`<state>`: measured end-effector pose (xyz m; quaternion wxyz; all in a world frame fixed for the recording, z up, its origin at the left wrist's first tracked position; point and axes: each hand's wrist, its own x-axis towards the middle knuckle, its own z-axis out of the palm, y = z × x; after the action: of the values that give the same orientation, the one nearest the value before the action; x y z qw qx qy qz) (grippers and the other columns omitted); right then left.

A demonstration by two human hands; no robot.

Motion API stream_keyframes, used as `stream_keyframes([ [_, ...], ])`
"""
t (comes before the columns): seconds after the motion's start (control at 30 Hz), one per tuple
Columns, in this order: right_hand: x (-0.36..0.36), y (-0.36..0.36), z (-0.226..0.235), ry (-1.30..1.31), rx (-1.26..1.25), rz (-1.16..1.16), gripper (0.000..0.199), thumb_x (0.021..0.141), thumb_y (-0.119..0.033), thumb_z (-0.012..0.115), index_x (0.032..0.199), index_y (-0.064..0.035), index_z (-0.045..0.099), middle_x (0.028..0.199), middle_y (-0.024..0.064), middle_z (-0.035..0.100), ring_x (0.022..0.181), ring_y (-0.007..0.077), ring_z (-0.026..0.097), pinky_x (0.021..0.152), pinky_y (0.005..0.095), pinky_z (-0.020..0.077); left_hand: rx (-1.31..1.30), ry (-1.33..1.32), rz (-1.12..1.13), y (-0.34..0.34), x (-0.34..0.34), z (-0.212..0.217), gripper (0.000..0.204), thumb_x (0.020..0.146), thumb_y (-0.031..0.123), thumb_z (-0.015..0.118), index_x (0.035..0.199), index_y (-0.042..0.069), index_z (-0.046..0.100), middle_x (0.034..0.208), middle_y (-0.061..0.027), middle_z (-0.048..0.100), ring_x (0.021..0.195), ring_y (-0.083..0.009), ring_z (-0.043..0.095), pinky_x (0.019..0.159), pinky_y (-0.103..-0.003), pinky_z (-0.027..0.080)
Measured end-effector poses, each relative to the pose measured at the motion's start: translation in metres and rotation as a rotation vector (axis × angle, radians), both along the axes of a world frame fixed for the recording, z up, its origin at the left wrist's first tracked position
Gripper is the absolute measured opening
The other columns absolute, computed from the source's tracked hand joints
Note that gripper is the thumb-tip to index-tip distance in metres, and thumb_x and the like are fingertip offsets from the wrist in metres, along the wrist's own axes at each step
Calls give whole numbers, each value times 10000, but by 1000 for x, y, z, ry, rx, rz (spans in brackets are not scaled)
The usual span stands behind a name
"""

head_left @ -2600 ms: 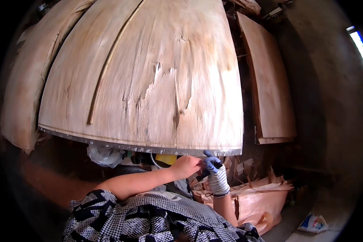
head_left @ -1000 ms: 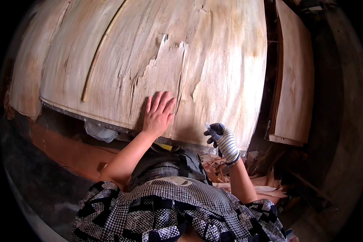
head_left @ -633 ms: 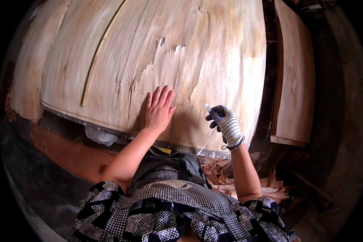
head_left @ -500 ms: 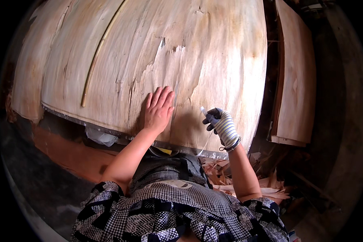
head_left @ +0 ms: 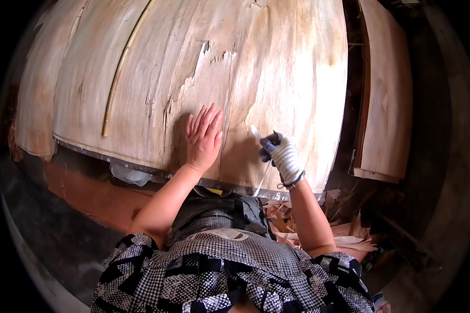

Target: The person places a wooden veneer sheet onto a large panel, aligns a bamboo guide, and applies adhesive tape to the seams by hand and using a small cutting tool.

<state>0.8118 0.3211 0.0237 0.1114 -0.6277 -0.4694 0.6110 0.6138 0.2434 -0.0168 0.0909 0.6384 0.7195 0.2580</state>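
A broad, pale veneer sheet [head_left: 282,68] fills the upper middle of the frame, its grain running lengthwise in tan and cream streaks. Ragged splits and torn flakes roughen its centre, and the right part shines smooth under the light.

The bare left hand [head_left: 203,141] is at the middle of the frame over the lower part of the sheet; its grip is spread with straight fingers and has hold of nothing, though from this angle it is hard to judge whether the palm presses flat. Right of centre, the right hand [head_left: 280,153], in a striped knit glove with dark fingers, has its grip closed around a slim white strip [head_left: 255,131], whose blunt end points to the upper left, above the sheet. A thin pale tail runs from below the glove toward the front edge.

That edge curves along the dark, scuffed rim of the surface [head_left: 230,186]. Shadowed wood separates the hands. A slender, round rod [head_left: 122,62] lies at upper left, well apart from both. At far right, beyond a narrow dark gap, stands a flat wooden panel [head_left: 386,94]. Crinkled, torn scraps [head_left: 287,219] lie below the right hand.
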Motion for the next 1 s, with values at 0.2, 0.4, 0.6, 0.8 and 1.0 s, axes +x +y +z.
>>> stream_keyframes([
  [0.2, -28, 20, -35, -125, 210, 110, 285, 785, -239, 668, 793, 38, 601, 567, 111, 593, 457, 158, 558, 442, 300, 449, -6, 47, -270, 23, 27, -1, 492, 831, 126, 530, 1298, 46, 400, 1404, -87, 327, 1314, -233, 276, 1093, -409, 166],
  [0.4, -14, 5, -32, -310, 405, 463, 163, 783, -217, 594, 825, -61, 608, 767, 203, 618, 728, 366, 602, 658, 433, 480, -90, 114, -412, 19, 18, -7, 443, 829, 189, 536, 1250, 72, 464, 1361, -118, 376, 1290, -257, 310, 1066, -433, 214],
  [0.6, -7, 80, -15, -102, 190, 130, 122, 798, -127, 626, 844, -14, 621, 653, 97, 632, 506, 178, 589, 454, 313, 462, -137, 99, -181, 66, 27, 29, 472, 796, 204, 568, 1244, 89, 473, 1366, -116, 365, 1262, -230, 346, 1038, -431, 237],
  [0.8, -19, 78, -42, -275, 489, 440, 260, 808, -266, 599, 873, -16, 622, 801, 203, 629, 790, 361, 607, 694, 400, 483, -60, 288, -374, 79, 32, -15, 478, 852, 243, 499, 1228, -48, 451, 1340, -175, 388, 1271, -272, 337, 1070, -405, 234],
  [1.0, 141, 157, 14, -211, 199, -252, 112, 836, -85, 539, 860, -10, 619, 689, 61, 611, 552, 122, 561, 445, 239, 418, -498, 134, -497, 132, 30, 45, 346, 857, 288, 496, 1061, 30, 604, 1196, -130, 543, 1118, -245, 499, 1049, -425, 259],
])
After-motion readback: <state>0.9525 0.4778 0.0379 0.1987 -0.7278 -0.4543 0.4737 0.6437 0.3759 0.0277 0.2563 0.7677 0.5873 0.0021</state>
